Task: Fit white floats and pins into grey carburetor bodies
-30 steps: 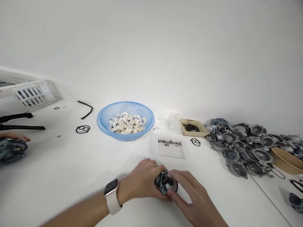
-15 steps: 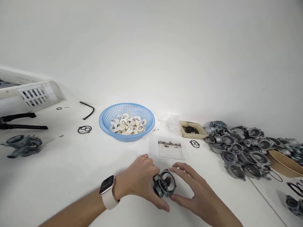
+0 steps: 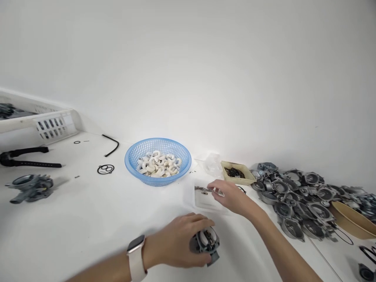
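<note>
My left hand [image 3: 183,239], with a watch [image 3: 136,254] on its wrist, is wrapped round a grey metal carburetor body [image 3: 216,244] near the front of the table. The carburetor's open side faces up and shows a white float [image 3: 203,238] and small brass-coloured parts inside. Farther forward, my right hand [image 3: 230,196] reaches over a shallow clear tray [image 3: 202,201] of small metal parts [image 3: 201,189]. Its fingers are curled and pinched together at the parts; whatever lies between the tips is too small to make out.
Behind stands a blue basket [image 3: 158,182] of white floats. A cream tray [image 3: 248,179] of black rings and a plastic bag [image 3: 213,164] sit beyond my right hand. Several carburetor bodies [image 3: 290,207] are heaped at right. Another carburetor [image 3: 29,188] and a white crate [image 3: 53,127] are at left.
My right hand has left the carburetor and moved forward to the clear tray. My left hand keeps the carburetor, now tilted differently and slightly nearer me.
</note>
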{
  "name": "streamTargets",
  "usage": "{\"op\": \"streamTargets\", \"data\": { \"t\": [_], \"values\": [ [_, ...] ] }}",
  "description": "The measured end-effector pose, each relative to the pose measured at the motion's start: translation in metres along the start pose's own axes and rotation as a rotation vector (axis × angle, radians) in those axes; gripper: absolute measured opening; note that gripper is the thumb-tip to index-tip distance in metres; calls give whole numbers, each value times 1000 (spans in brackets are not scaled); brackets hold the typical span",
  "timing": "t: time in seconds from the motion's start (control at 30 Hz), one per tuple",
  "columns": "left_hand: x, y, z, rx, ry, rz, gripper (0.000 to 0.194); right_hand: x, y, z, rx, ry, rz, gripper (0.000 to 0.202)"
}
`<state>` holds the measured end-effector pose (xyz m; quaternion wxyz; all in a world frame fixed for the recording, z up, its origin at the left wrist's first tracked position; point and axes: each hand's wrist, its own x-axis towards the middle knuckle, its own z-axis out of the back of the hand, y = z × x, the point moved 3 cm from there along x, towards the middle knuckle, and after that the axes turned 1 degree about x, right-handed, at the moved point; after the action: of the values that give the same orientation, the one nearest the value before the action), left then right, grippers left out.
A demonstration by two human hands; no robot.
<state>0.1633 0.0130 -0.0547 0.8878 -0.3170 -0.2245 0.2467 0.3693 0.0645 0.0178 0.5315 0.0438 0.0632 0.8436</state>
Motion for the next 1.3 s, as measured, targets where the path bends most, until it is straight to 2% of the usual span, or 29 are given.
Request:
{"op": "streamTargets", "data": {
  "t": [0.13,0.27,0.5,0.9,1.1,1.3],
  "values": [
    [1,9,-7,107,-83,-40,84,57,4,-25,-120,112,34,14],
    [3,21,-13,187,-122,-62,81,76,8,-49,-268,171,-22,25],
    [2,22,-20,242,-166,-57,76,77,7,-63,-428,228,-27,27],
    [2,18,-18,265,-206,-76,70,69,5,-52,-461,255,63,22],
    [3,17,-17,275,-188,-62,74,69,5,-57,-500,280,80,21],
    [2,19,-18,265,-192,-78,70,72,13,-63,-457,337,158,21]
  ]
}}
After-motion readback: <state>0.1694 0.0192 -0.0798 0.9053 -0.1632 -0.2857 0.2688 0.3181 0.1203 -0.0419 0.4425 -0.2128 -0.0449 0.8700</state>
